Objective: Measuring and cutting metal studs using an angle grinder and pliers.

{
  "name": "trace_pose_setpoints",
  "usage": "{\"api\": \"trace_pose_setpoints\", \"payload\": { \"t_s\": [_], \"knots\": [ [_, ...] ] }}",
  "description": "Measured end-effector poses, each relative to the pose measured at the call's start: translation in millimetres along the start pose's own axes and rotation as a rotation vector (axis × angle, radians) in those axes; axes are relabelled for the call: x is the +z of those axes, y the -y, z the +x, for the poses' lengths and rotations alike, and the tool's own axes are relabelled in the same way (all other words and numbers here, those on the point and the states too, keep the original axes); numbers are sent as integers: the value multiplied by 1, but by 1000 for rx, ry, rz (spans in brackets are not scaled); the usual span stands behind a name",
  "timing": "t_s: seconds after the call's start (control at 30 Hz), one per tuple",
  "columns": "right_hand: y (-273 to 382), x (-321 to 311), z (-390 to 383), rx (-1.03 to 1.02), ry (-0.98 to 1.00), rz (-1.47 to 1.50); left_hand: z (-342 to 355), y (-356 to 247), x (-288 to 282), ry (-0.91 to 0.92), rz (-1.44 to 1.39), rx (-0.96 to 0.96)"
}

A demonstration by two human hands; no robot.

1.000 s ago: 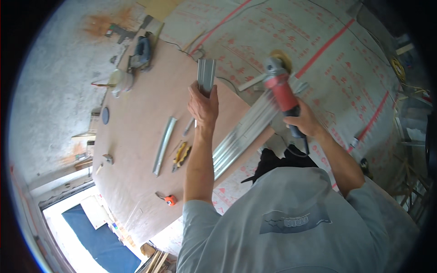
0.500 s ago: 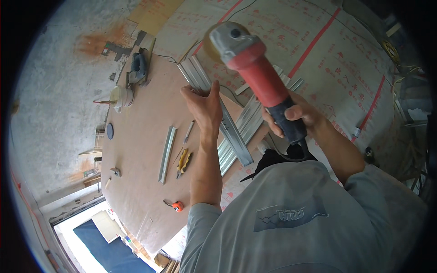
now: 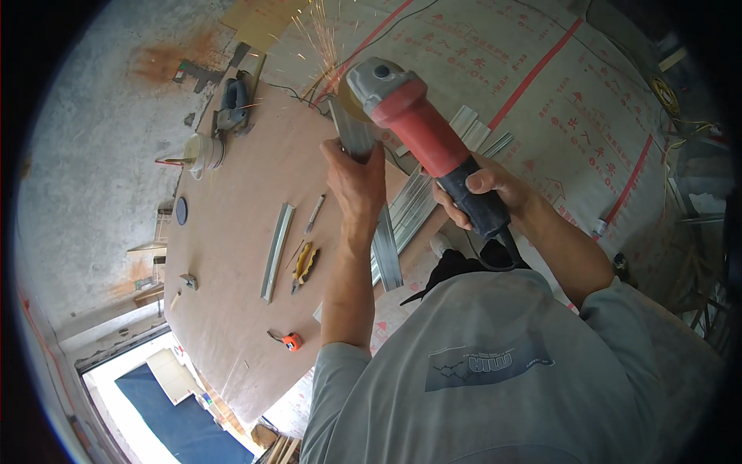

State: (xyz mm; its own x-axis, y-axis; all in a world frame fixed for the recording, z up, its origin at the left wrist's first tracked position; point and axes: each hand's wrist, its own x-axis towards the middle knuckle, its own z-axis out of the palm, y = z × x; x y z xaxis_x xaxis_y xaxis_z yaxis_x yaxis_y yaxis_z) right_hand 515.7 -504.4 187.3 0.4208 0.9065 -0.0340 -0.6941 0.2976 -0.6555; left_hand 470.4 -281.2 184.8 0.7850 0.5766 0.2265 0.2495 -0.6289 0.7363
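My left hand (image 3: 358, 179) is wrapped round a grey metal channel (image 3: 386, 251), whose far end sticks out past my fingers and whose near end slants back toward me. In my right hand (image 3: 485, 193) is a red and black angle grinder (image 3: 427, 127), gripped by its black rear handle. The grinder's yellowish disc (image 3: 352, 99) meets the far end of the channel, just beyond my left fingers. Orange sparks (image 3: 322, 39) fly up and away from that spot. How deep the disc sits in the metal is hidden.
On the brown board (image 3: 224, 309) lie a short metal strip (image 3: 278, 251), a pen-like tool (image 3: 315, 213), yellow-handled pliers (image 3: 304, 264) and an orange tape measure (image 3: 291, 341). A power tool (image 3: 234, 102) and a white bucket (image 3: 205, 153) stand farther off. More metal channels (image 3: 421, 205) lie beneath the grinder.
The grinder has come down and left onto the channel's far end, and sparks have appeared. My left hand has shifted slightly right, with the channel turned steeper.
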Motion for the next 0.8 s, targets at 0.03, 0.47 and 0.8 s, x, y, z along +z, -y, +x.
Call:
{"api": "trace_pose_setpoints", "payload": {
  "t_s": [0.03, 0.47, 0.8],
  "knots": [
    [-3, -4, -3, 22, 1, 54, 1, 4, -3, -1, 0, -3],
    [-11, -37, -47, 60, -138, 122, -7, 23, -36, -46, -128, -163],
    [-18, -59, -84, 58, -325, -128, -18, 232, -11, 469, 442, 108]
  ]
}}
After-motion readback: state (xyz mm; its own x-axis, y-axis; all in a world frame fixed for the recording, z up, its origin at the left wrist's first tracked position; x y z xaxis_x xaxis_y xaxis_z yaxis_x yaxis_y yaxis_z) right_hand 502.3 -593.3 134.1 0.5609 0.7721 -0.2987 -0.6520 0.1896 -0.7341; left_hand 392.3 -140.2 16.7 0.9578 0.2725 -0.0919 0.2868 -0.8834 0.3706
